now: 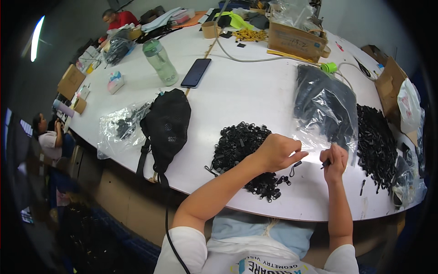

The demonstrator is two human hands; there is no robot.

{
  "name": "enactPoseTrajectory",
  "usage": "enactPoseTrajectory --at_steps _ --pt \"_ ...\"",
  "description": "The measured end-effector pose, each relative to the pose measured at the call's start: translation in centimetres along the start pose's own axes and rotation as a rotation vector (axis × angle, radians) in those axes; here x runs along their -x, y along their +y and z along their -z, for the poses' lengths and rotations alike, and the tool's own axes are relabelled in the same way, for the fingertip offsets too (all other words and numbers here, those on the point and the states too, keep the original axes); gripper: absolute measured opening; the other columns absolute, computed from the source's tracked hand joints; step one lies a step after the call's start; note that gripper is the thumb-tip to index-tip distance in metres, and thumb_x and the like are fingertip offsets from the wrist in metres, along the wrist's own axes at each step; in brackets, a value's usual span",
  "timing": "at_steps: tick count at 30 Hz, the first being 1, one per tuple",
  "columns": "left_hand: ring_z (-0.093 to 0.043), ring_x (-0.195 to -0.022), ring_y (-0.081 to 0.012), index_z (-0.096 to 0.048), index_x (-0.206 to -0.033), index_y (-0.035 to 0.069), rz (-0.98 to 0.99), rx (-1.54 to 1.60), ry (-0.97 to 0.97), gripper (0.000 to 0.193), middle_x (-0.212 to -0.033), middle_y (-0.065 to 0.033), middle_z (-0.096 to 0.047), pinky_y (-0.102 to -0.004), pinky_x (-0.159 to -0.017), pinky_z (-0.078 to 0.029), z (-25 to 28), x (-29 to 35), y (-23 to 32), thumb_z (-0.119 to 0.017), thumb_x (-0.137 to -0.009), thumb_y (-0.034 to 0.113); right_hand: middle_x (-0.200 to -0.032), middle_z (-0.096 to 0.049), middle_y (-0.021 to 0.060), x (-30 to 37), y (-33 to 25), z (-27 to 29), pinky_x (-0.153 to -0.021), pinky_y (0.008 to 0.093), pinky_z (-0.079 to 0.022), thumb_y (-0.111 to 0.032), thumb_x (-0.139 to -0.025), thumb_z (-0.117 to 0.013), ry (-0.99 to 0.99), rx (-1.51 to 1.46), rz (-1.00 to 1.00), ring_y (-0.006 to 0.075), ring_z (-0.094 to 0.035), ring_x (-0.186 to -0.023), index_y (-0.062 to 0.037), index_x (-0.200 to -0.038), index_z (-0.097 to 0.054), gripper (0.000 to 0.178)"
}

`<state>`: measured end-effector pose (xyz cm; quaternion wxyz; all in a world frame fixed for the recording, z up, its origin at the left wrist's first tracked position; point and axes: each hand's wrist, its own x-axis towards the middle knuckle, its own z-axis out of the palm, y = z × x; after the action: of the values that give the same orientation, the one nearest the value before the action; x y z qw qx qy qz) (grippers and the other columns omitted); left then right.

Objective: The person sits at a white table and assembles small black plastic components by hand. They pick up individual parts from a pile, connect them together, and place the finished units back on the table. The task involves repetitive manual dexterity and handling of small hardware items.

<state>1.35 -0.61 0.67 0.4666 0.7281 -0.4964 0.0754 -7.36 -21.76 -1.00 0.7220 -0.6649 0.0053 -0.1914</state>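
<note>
My left hand [279,153] is over the right side of a heap of small black zipper sliders [237,145], its fingers curled inward. What its fingertips hold, if anything, cannot be made out. Just below them is a small black cord loop [295,169]. To the right, my right hand [336,162] is closed in a pinch on a small black zipper pull [325,163], partly hidden by the fingers. A heap of thin black zipper pulls [376,146] lies beyond it at the right, with a single pull [362,187] apart near the table edge.
A clear plastic bag of black pieces [324,105] lies past my right hand. Left are a black mesh bag [169,123], a clear bag [121,128], a phone [196,73] and a green bottle [160,62]. Cardboard boxes [296,41] stand farther back. Two other people sit at left.
</note>
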Motion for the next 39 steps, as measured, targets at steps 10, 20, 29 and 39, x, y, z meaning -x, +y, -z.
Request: enactPoseTrajectory --at_steps 10,20,29,39 --pt "-0.054 -0.050 -0.0289 -0.055 -0.068 0.006 -0.057 -0.097 -0.060 0.032 -0.053 -0.0091 -0.051 -0.0374 -0.049 -0.043 -0.2 0.2 -0.3 -0.062 -0.086 0.031 -0.048 -0.049 0.0087 -0.5 -0.7 -1.1 -0.034 0.0209 -0.026 -0.028 -0.097 -0.043 -0.017 0.004 -0.134 0.0085 -0.038 -0.036 -0.0092 -0.060 -0.036 0.043" --pt "-0.060 -0.062 -0.0262 -0.057 -0.075 0.006 0.060 -0.392 -0.192 0.034 -0.063 -0.0077 -0.056 -0.0372 -0.055 -0.048 0.3 0.5 -0.8 -0.064 -0.083 0.038 -0.054 -0.046 0.0017 -0.5 -1.3 -0.8 -0.041 0.0203 -0.024 -0.025 -0.097 -0.046 -0.236 0.039 -0.141 0.0050 -0.036 -0.041 -0.0009 -0.067 -0.052 0.039" --pt "-0.060 -0.085 -0.0263 -0.061 -0.095 0.006 0.413 -0.661 -0.260 0.036 -0.090 -0.0125 -0.059 -0.0361 -0.065 -0.052 1.1 0.3 -1.0 -0.070 -0.076 0.035 -0.059 -0.051 0.0016 -0.3 -0.7 -1.0 -0.046 0.0216 -0.034 -0.015 -0.095 -0.048 -0.293 0.263 -0.121 0.0066 -0.045 -0.047 -0.0018 -0.073 -0.051 0.026" --pt "-0.061 -0.085 -0.0329 -0.056 -0.096 0.006 0.446 -0.613 -0.376 0.022 -0.085 -0.0132 -0.059 -0.0423 -0.074 -0.049 1.7 0.2 -2.1 -0.065 -0.080 0.019 -0.046 -0.047 0.0011 -0.6 -2.1 -1.0 -0.041 0.0221 -0.033 -0.014 -0.096 -0.046 -0.316 0.387 -0.070 0.0064 -0.045 -0.040 -0.0009 -0.067 -0.053 0.033"
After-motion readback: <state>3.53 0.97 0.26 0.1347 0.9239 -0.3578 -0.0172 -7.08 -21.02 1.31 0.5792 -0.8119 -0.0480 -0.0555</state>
